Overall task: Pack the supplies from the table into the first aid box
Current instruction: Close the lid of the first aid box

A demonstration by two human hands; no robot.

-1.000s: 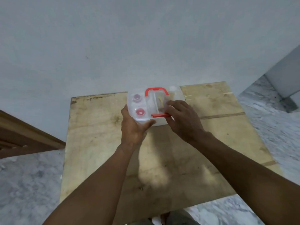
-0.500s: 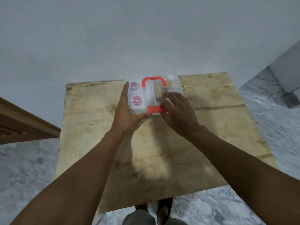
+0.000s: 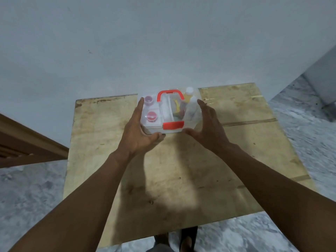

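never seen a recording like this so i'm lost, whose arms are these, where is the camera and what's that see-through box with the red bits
There is no machine here: these are a person's two bare arms. The one picture comes from a wide-angle camera worn on the person's head, looking forward and down, so the arms enter from below. On the worn wooden table stands a clear plastic first aid box with a red handle and red latch; its lid looks closed. Inside show two pink-capped pots on the left and a white-capped bottle on the right. The left hand and right hand rest with straight fingers against the box's two sides, thumbs at its front.
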